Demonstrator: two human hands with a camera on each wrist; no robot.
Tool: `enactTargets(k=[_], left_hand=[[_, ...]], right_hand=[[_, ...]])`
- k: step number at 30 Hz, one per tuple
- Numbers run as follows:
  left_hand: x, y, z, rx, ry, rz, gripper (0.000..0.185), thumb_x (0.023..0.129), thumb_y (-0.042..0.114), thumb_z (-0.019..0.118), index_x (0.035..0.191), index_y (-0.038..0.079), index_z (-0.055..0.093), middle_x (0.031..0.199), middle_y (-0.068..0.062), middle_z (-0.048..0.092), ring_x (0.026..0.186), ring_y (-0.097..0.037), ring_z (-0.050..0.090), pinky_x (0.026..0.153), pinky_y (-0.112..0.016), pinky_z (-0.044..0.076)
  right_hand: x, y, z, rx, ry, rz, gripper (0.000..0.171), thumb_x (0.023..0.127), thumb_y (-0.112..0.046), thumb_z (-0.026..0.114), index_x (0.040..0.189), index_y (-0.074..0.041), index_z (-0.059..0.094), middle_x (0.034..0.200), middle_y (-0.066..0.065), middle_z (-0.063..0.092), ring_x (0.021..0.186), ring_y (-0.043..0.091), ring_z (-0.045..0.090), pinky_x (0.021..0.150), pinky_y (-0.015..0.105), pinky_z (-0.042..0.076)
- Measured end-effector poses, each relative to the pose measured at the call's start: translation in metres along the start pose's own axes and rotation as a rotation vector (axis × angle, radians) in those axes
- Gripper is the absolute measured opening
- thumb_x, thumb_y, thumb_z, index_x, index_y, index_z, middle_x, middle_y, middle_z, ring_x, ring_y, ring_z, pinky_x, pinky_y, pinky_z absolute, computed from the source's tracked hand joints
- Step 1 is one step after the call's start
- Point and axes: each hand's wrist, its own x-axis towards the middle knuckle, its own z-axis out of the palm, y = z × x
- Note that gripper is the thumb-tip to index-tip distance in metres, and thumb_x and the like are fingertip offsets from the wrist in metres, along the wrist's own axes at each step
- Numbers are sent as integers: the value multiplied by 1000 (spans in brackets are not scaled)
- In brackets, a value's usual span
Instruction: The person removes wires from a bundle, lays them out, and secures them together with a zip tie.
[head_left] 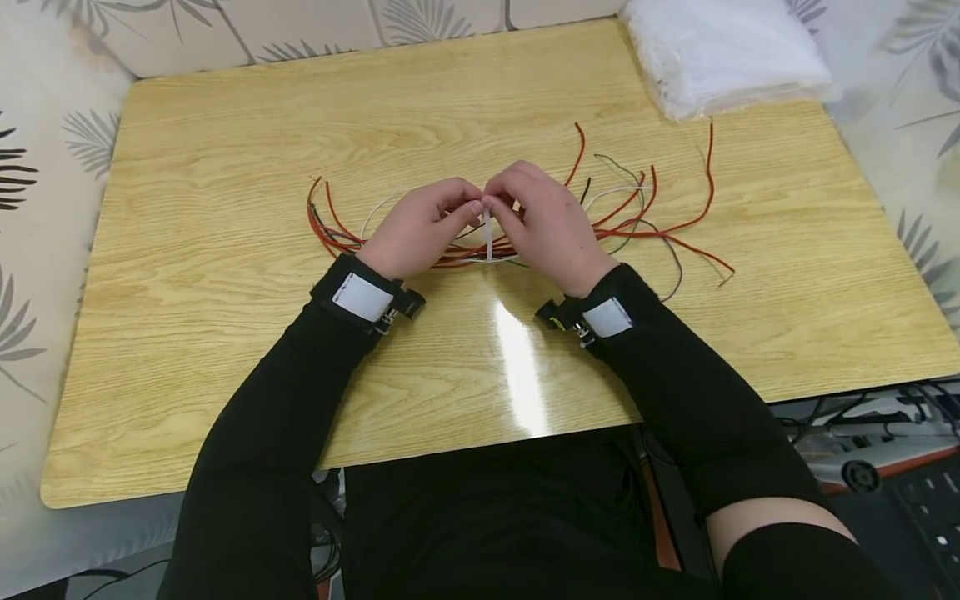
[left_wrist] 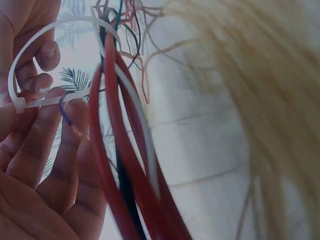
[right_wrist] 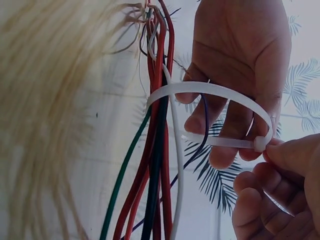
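From the head camera, the left hand [head_left: 420, 223] and right hand [head_left: 546, 218] meet above the wire bundle [head_left: 510, 237] on the wooden table [head_left: 225, 250], both pinching a white cable tie [head_left: 487, 237] between their fingertips.

In the left wrist view, the tie [left_wrist: 55, 65] already loops round the red, white and dark wires [left_wrist: 125, 165]; its tail passes the head beside the fingers [left_wrist: 47, 140].

The right wrist view shows the loop [right_wrist: 215, 92] slack, so tightening seems left to do.
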Motion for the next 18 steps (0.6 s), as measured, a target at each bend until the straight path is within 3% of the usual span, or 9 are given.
enactTargets(k=[4,10,18], left_hand=[[1,0,0,60,-9,31,24,103,35,53,116,19,67,104,4,65,93,-11,57,84,-33,46],[-1,4,-2,133,-4,27,25,103,36,53,118,21,67,110,5,69,103,-9,63,86,-33,48],[-2,5,1,71,-22,24,25,104,35,50,118,20,64,109,3,67,96,-10,64,80,-31,49]], right_hand=[[0,0,1,5,16,-17,19,103,-21,54,106,-5,65,102,7,59,85,19,51,74,31,43],[-1,-2,2,0,23,-45,19,103,-18,54,107,-2,64,101,10,58,84,24,51,72,32,42],[-1,-5,3,-1,15,6,19,103,-19,55,110,-3,63,103,8,58,86,21,52,74,31,45]])
